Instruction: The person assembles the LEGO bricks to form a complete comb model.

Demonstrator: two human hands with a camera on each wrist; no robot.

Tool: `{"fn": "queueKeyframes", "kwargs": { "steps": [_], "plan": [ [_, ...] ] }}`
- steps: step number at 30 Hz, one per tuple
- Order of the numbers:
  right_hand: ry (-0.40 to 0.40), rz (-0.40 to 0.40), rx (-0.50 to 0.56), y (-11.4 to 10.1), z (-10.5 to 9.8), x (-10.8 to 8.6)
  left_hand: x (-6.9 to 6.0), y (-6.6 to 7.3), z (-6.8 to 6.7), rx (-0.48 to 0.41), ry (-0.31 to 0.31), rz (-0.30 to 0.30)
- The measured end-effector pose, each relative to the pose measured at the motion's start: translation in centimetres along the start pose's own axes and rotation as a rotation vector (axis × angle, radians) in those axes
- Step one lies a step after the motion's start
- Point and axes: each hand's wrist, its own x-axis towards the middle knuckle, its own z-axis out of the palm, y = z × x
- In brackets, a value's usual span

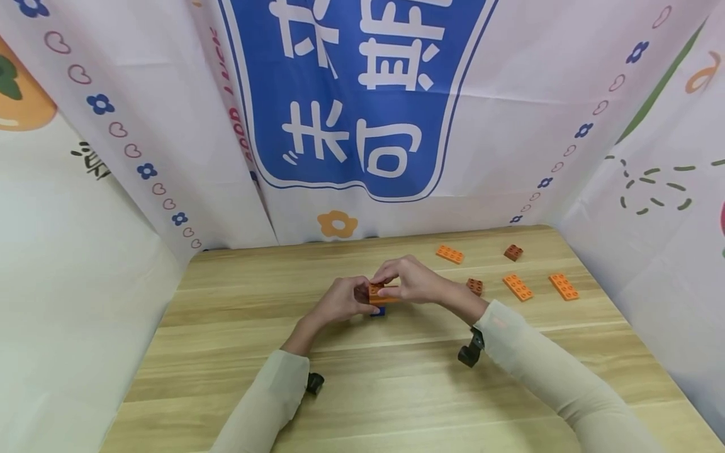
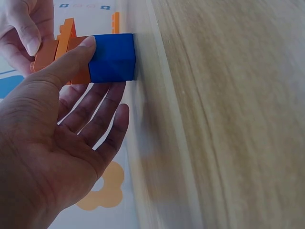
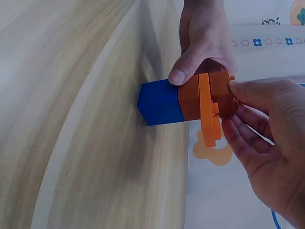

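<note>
We see both hands at one stack of toy bricks: the right hand pinches the top of it between thumb and fingers, while the left hand pinches lower down, its thumb laid over the seam and its fingers reaching round to the opposite side.

From the base up, we count a blue block, a lower brown brick, an orange plate and an upper brown brick, studs facing up. The plate is longer than the bricks it lies between, and its free end juts out toward the right hand's side. The left thumb sits where the blue block meets the lower brown brick; the right hand's fingers are on the upper one. The stack is upright near the middle of the wooden table's far half, though from these angles we cannot be sure whether its base touches the wood.

To the right of the hands we find two loose brown bricks, one near the right forearm and one farther back. Three loose orange plates lie around them: one toward the back edge, and two side by side, apart from each other, farther right.
</note>
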Motion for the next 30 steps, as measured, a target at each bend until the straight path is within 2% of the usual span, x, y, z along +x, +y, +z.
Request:
{"fn": "queueKeyframes", "kwargs": {
  "steps": [6,13,24,30],
  "plan": [
    [0.018,-0.011,-0.016,0.2,0.3,0.0,-0.1,-0.2,-0.1,0.004,-0.003,0.008],
    [0.051,0.026,-0.011,0.3,0.6,-0.2,-0.2,-0.2,-0.1,-0.004,-0.006,0.031],
    [0.082,0.02,0.005,0.5,0.4,-0.3,-0.2,0.0,-0.2,-0.016,-0.012,0.02],
    [0.119,0.06,-0.009,1.1,0.0,-1.0,-0.3,-0.2,-0.2,-0.026,-0.005,0.017]
  ]
}}
